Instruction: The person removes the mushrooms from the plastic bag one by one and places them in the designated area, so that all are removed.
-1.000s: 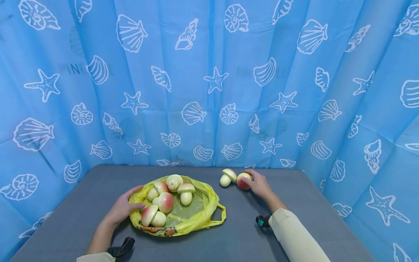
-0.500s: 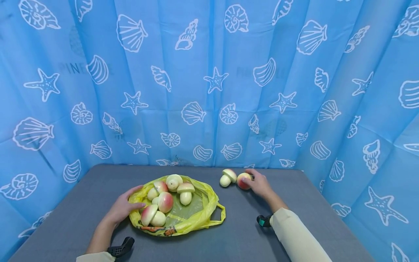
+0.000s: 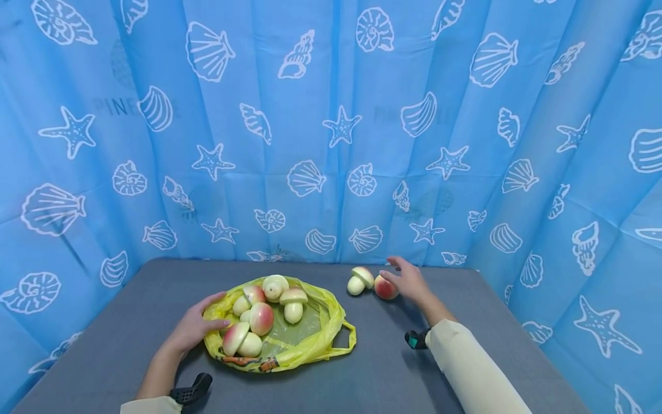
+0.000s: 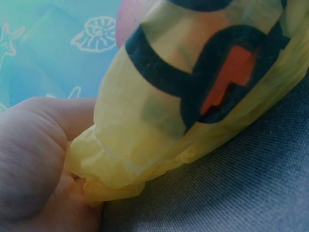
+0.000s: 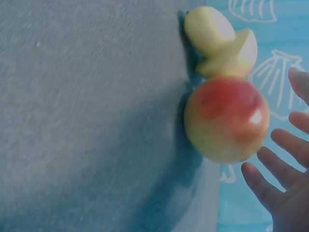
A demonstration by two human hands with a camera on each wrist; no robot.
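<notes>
My left hand [image 3: 192,326] holds the left rim of a yellow plastic bag [image 3: 331,339], thumb over the edge. In the left wrist view the hand [image 4: 34,159] is against the bag's bunched plastic [image 4: 116,159]. Several toy mushrooms [image 3: 261,319] with cream stems and pink-tinged caps lie inside the spread bag. Toward the back right, my right hand [image 3: 411,283] hovers just beside a round red-and-yellow toy [image 3: 385,287] like a mushroom cap; its stem, if any, is hidden. The right wrist view shows the fingers [image 5: 282,164] spread apart, holding nothing. Another toy mushroom [image 3: 360,280] lies left of the round toy.
A grey cloth covers the table [image 3: 383,356]. Behind it hangs a blue curtain [image 3: 331,144] with white shell prints. The bag's handle loop [image 3: 351,338] points right. Black wrist devices [image 3: 192,390] are worn on both arms.
My right hand has let go of the round toy and lifted slightly, its fingers coming off it. The left hand, bag and mushrooms stay where they were.
</notes>
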